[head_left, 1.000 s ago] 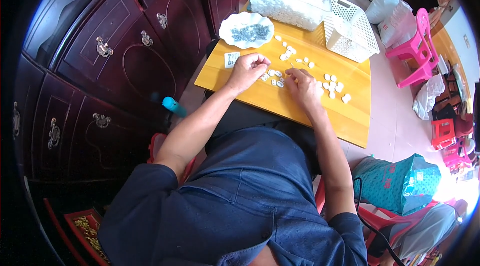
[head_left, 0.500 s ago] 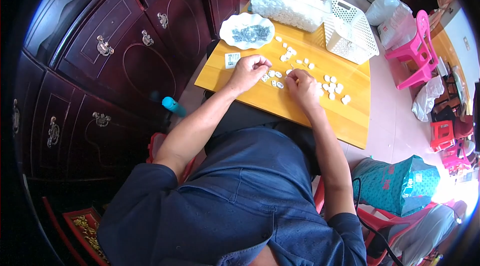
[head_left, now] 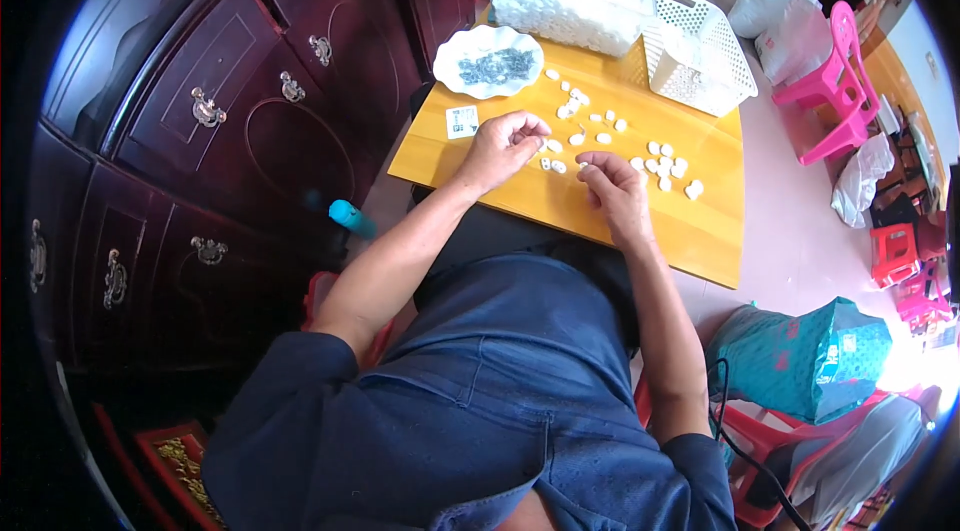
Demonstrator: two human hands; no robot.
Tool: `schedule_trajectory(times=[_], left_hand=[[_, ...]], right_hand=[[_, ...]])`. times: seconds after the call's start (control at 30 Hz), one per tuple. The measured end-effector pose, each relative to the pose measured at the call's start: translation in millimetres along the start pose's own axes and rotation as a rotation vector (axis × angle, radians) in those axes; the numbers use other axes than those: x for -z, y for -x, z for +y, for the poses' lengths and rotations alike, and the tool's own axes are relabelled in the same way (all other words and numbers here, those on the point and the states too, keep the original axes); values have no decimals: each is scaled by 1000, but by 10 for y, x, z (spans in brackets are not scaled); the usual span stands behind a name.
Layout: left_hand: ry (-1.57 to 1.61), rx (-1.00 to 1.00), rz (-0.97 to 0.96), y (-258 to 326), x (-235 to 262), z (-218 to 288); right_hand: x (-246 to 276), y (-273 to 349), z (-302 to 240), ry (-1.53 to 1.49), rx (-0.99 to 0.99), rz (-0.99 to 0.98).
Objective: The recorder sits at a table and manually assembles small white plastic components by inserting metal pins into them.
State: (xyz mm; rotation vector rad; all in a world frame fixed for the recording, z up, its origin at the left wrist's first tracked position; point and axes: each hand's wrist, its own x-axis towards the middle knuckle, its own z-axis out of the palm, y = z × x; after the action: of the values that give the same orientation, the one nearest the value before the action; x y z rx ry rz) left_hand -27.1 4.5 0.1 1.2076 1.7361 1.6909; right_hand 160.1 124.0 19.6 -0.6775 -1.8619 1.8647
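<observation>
My left hand is at the near middle of the wooden table, thumb and fingers closed in a pinch; what they hold, if anything, is too small to make out. Just right of its fingertips lie small white pieces with dark marks. Opposite it, my right hand pinches what looks like a small white round piece at its fingertips. Beyond and beside that hand, several plain white round pieces are scattered. Beyond my left hand stands a white scalloped dish with small dark, clear-looking pieces in it.
A clear plastic bin full of white pieces stands at the table's far side, beside a white perforated basket. A small printed card lies left. Dark wooden cabinets line the left; a teal bag sits right.
My right hand has drawn slightly toward me and right, away from the marked pieces. My left hand has shifted a little right, over some of them. The view has tilted slightly.
</observation>
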Motion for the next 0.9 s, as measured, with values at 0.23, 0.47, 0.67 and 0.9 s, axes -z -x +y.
schedule_trajectory(times=[0.23,0.47,0.67,0.9], left_hand=[[-57,-142,7,53,-136,101],[-96,-191,-32,178,-294,289],[-93,-222,-21,188,-304,279],[-115,-250,7,201,-302,368]], right_hand=[[-41,8,93,-144,75,20],[1,5,133,-288,-40,-23],[-25,45,78,-435,-104,-69],[-5,26,154,-494,-92,-137]])
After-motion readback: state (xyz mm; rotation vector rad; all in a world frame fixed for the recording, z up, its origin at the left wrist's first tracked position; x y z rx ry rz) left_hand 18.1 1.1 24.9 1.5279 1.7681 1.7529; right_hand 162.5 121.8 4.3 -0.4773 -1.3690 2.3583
